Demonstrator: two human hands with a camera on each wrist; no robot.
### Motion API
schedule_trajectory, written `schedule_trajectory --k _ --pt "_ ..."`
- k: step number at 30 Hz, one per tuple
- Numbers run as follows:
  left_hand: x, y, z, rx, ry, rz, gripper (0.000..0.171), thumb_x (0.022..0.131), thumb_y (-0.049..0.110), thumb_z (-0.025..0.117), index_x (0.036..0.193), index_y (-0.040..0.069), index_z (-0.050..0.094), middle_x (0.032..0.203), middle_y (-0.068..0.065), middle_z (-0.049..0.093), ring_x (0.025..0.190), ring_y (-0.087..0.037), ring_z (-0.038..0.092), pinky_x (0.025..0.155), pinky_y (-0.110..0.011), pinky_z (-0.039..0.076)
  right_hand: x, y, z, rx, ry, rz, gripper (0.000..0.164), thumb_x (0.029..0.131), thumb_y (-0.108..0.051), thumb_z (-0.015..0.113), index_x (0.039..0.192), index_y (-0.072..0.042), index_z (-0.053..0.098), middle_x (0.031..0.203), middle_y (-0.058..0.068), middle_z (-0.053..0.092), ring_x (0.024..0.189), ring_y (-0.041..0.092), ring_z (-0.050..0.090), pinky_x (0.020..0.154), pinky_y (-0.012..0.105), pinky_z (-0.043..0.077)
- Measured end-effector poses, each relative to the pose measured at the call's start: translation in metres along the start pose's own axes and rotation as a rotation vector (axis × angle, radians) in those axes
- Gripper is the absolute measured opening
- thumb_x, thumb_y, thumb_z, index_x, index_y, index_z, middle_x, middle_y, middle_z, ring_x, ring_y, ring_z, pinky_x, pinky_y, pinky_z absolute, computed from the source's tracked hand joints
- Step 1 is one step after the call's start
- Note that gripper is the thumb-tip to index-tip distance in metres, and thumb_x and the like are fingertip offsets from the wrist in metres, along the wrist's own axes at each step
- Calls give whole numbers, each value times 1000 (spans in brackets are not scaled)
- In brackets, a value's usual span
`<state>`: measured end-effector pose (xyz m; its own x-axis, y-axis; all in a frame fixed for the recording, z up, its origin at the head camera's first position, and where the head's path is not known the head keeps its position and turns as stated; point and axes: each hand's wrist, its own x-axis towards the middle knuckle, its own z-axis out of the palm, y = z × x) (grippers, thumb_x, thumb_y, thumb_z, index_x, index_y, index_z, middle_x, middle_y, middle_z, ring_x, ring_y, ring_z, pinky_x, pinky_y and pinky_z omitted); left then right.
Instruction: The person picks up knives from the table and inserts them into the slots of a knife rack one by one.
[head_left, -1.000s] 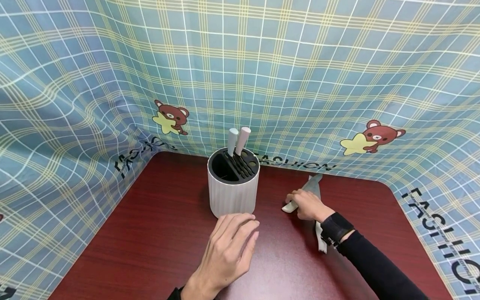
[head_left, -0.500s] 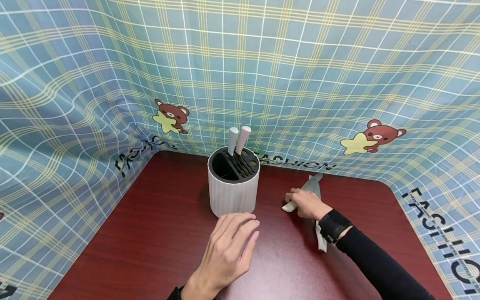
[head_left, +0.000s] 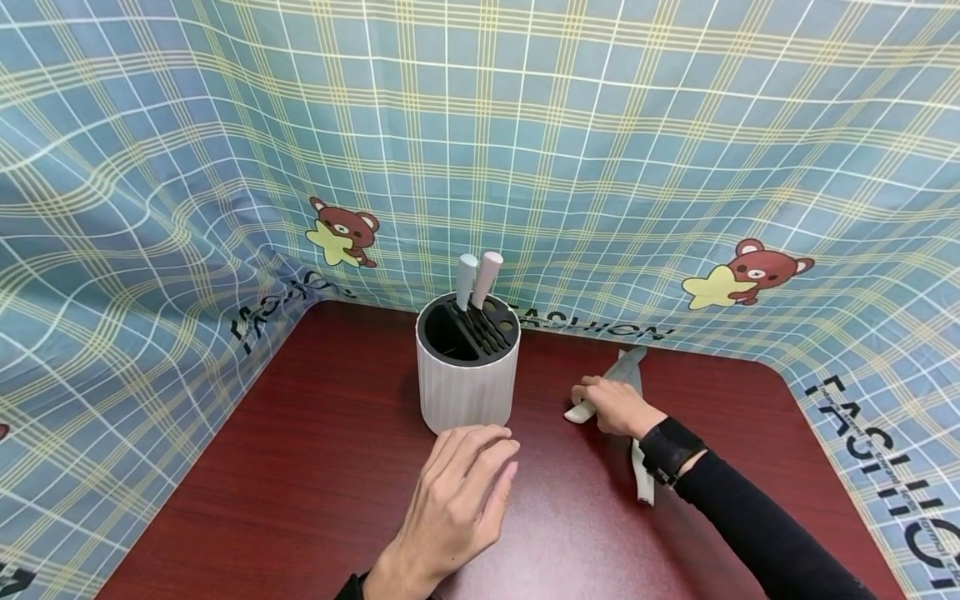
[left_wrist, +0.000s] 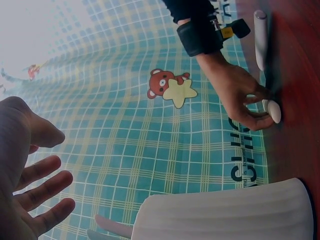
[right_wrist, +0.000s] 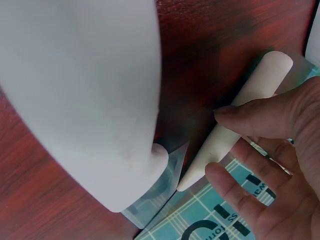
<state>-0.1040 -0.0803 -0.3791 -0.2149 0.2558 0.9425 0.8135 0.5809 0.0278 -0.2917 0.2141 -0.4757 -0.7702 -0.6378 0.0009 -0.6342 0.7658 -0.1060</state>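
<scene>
At the right of the table, my right hand [head_left: 615,407] has its thumb and fingers about the cream handle of a kitchen knife [right_wrist: 274,69]. Its broad grey blade points toward the back, near the curtain. A second knife [head_left: 642,482] lies with its white handle below my right wrist; part of it is hidden. This handle looms large at the left of the right wrist view. My left hand [head_left: 457,496] hovers in front of the white ribbed knife block [head_left: 467,392], fingers relaxed and holding nothing.
A pale blue-handled knife [head_left: 466,282] and a pink-handled knife [head_left: 488,280] stand in the block's slots. Its black top [head_left: 477,357] also has a wide opening at left. A plaid curtain [head_left: 480,150] with bears borders the dark red table [head_left: 315,467].
</scene>
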Motion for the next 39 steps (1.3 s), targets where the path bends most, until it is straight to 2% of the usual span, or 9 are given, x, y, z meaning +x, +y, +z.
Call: schedule_trajectory --k 8,15,25,31,39 --pt "-2 1 -1 -1 6 -5 16 95 8 60 105 1 70 105 -10 70 93 -23 66 83 -33 51 -2 3 4 11 38 -21 39 77 17 65 97 -16 66 94 3 66 82 21 62 53 29 43" --pt "-2 0 -2 -4 13 -1 17 97 11 58 104 1 70 105 -10 70 92 -23 66 83 -33 52 -2 5 3 3 90 -55 37 81 15 63 103 -15 64 99 5 65 89 25 64 62 35 52" --pt "-3 -1 -3 -13 11 -4 16 95 10 61 104 1 70 105 -10 69 92 -23 65 83 -33 52 1 10 4 -19 268 -182 37 79 15 68 107 -8 68 98 6 67 92 24 65 75 38 57" --pt "-4 -1 -3 -15 12 -8 16 96 11 60 104 1 70 105 -10 69 93 -23 65 83 -33 51 1 9 -2 -12 300 -178 35 82 14 68 110 -7 66 101 8 66 91 24 61 75 40 55" --pt "-5 -1 -3 -17 12 -12 16 95 10 61 105 1 70 105 -10 69 93 -23 65 84 -33 51 3 11 -10 -1 306 -128 37 85 10 68 119 -5 64 110 10 65 100 26 60 83 42 56"
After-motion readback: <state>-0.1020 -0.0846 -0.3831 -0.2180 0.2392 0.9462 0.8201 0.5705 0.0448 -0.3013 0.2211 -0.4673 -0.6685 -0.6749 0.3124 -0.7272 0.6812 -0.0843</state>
